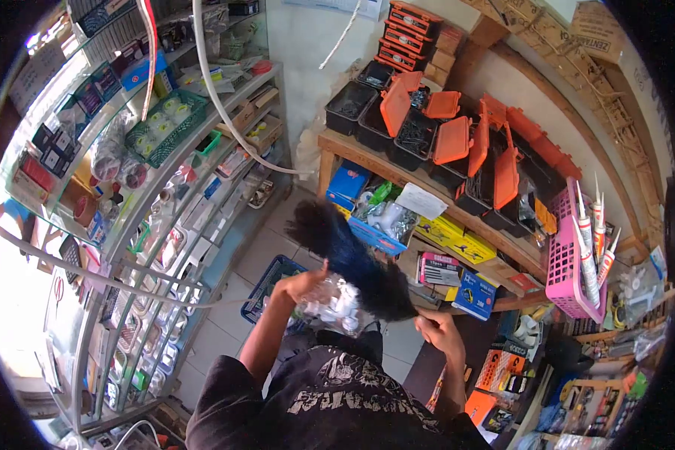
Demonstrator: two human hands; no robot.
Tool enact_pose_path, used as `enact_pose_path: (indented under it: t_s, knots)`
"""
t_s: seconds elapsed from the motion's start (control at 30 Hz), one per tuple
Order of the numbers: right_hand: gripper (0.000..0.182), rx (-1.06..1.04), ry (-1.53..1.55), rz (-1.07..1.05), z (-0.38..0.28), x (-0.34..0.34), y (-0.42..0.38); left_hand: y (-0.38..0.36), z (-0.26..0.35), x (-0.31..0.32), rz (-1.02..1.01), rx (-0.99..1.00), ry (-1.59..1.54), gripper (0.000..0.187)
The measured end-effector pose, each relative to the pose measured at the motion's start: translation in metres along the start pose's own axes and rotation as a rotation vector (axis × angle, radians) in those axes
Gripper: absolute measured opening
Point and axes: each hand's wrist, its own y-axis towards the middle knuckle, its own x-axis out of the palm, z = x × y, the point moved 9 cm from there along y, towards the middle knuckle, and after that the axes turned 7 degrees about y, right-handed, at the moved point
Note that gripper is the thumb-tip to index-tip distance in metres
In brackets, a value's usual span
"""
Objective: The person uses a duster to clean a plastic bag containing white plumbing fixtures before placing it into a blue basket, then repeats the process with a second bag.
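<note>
My right hand [439, 330] is closed around the near end of a dark feather duster [360, 266]. The duster's bushy black and bluish feathers stretch away to the upper left, and its handle is mostly hidden in my hand. My left hand [301, 285] grips the edge of a clear plastic bag [337, 304] filled with small white items; its thumb points up, and some fingers are hidden. The feathers are just right of the bag and cover part of it in view. Beneath the bag is a dark blue plastic basket [259, 292].
On the left stands a glass display shelf [139, 225] full of packaged goods. A wooden bench [330, 142] at the right bears black bins with orange lids [451, 141] and a pink basket [566, 255] of sealant tubes. A white cable [225, 112] hangs across the view.
</note>
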Motion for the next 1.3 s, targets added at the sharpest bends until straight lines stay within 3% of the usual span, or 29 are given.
enact_pose_path:
  t_s: [0.07,0.13,0.17,0.2,0.27,0.37,0.47,0.53,0.6,0.63,0.67,0.73,0.8,0.83,0.87,0.93,0.97,1.0,1.07,1.1,1.13,1.2,1.23,1.27,1.3]
  knots:
    - [0.031,0.000,-0.027,0.023,-0.002,0.009,0.006,0.010,0.004,0.012,0.006,0.044,0.061,0.057]
    - [0.034,-0.056,0.001,0.095,-0.007,0.012,0.009,0.005,0.020,0.003,0.191,0.150,-0.216,0.051]
    - [0.036,-0.019,-0.017,0.131,-0.008,0.010,0.006,0.035,0.000,-0.016,0.054,0.199,-0.257,0.051]
    - [0.036,-0.019,-0.017,0.127,-0.004,0.013,0.005,0.023,0.017,-0.008,0.057,0.200,-0.259,0.051]
    - [0.035,-0.050,-0.099,0.142,0.010,0.022,0.000,-0.019,0.065,-0.008,0.301,0.251,-0.521,0.048]
    - [0.036,-0.051,-0.073,0.057,0.020,0.053,-0.008,0.003,0.070,-0.046,0.090,0.832,-0.822,0.051]
    - [0.038,-0.078,-0.044,0.039,0.005,0.061,-0.005,-0.007,0.080,-0.054,0.241,0.790,-0.813,0.059]
    - [0.039,-0.091,0.034,0.144,0.011,0.049,-0.002,-0.004,0.077,-0.053,0.221,0.804,-0.930,0.065]
    - [0.040,-0.016,0.085,0.143,0.014,0.053,-0.002,-0.001,0.082,-0.041,-0.603,1.100,-0.919,0.072]
    - [0.040,-0.024,0.015,0.088,0.010,0.058,0.000,-0.016,0.091,-0.036,0.193,0.804,-0.827,0.070]
    - [0.040,-0.031,-0.058,0.031,0.007,0.062,0.003,-0.010,0.089,-0.035,-0.053,0.922,-0.922,0.070]
    - [0.040,-0.124,-0.057,0.065,0.009,0.057,0.008,0.000,0.070,-0.060,0.237,0.913,-0.713,0.064]
    - [0.040,-0.029,0.119,0.123,0.016,0.054,0.009,-0.017,0.086,-0.032,-0.384,1.047,-0.904,0.056]
    - [0.040,-0.029,0.117,0.119,0.014,0.054,0.010,-0.009,0.080,-0.038,-0.242,1.020,-0.893,0.054]
    - [0.041,-0.076,0.045,0.067,0.008,0.059,0.011,-0.007,0.078,-0.037,-0.242,1.021,-0.891,0.054]
    - [0.041,-0.125,-0.030,0.017,0.002,0.063,0.014,0.004,0.063,-0.053,0.097,0.941,-0.960,0.061]
    - [0.041,-0.073,0.032,0.056,0.008,0.059,0.015,0.002,0.071,-0.047,-0.044,0.913,-0.940,0.067]
    - [0.041,-0.020,0.094,0.093,0.014,0.055,0.016,0.000,0.072,-0.046,-0.042,0.914,-0.945,0.067]
    - [0.041,-0.010,0.139,0.090,0.017,0.058,0.019,-0.010,0.073,-0.047,0.113,0.900,-0.853,0.073]
    - [0.041,-0.005,0.188,0.092,0.019,0.059,0.021,-0.014,0.083,-0.036,-0.336,1.051,-0.960,0.074]
    - [0.041,-0.006,0.189,0.091,0.021,0.058,0.023,-0.022,0.090,-0.030,-0.335,1.052,-0.958,0.074]
    - [0.030,-0.113,0.128,0.121,0.017,0.053,0.024,-0.019,0.080,-0.035,0.122,0.763,-1.054,0.073]
    - [0.030,-0.113,0.128,0.120,0.014,0.054,0.026,-0.016,0.073,-0.042,0.234,0.730,-1.012,0.073]
    - [0.028,-0.088,0.170,0.188,0.012,0.050,0.027,-0.026,0.091,-0.034,-0.177,1.003,-0.893,0.072]
    - [0.027,-0.062,0.212,0.256,0.013,0.046,0.026,-0.012,0.072,-0.043,-0.074,0.931,-0.858,0.071]
